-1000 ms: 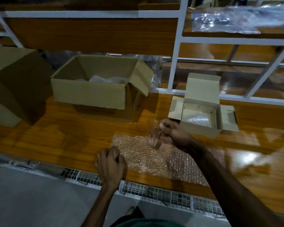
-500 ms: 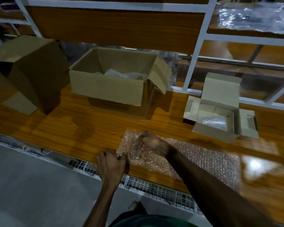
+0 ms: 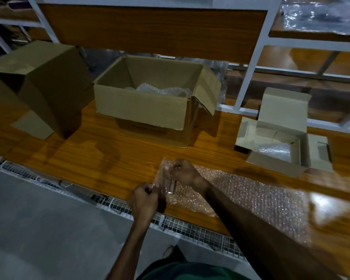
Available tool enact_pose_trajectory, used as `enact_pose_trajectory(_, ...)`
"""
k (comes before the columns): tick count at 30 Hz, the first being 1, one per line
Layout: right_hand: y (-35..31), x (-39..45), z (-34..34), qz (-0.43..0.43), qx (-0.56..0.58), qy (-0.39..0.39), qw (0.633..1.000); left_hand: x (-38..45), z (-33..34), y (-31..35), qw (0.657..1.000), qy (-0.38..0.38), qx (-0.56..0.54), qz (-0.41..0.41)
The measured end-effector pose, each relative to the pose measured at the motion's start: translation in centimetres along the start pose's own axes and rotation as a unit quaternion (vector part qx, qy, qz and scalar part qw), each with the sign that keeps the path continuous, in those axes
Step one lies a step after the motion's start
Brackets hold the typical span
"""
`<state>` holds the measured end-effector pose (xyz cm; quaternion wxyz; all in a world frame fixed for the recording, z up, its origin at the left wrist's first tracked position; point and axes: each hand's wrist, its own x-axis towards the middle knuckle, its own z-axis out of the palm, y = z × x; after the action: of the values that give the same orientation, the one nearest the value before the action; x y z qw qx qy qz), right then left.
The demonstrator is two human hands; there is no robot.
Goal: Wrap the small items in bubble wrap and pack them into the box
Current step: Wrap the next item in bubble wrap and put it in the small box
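Evidently to start the roll, the right hand (image 3: pixel 185 174) pinches a small clear item (image 3: pixel 168 183) against the bubble wrap sheet (image 3: pixel 251 196) at the bench edge while the left hand (image 3: pixel 144 200) grips the sheet's lifted corner, the small open box (image 3: pixel 279 158) waiting near on the right.

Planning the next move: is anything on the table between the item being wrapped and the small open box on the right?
Nothing visible does. From the clear item in both hands, only flat bubble wrap and bare table lie toward the small box, whose lid stands open.
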<state>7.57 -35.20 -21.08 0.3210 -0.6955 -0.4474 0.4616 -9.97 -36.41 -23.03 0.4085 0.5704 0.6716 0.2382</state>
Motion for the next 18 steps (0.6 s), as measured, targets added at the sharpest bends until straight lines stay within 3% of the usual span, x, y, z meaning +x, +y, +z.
enact_pose_trajectory(6,0.5,-0.1,-0.7,-0.013,-0.017,0.009,1.000,-0.5,-0.3,0.9,0.992,-0.046,-0.119,0.017)
enact_pose_trajectory(18,2.0,-0.2,-1.4,-0.016,0.030,0.017,0.999,-0.6,-0.2,1.3,0.981,-0.117,-0.140,0.068)
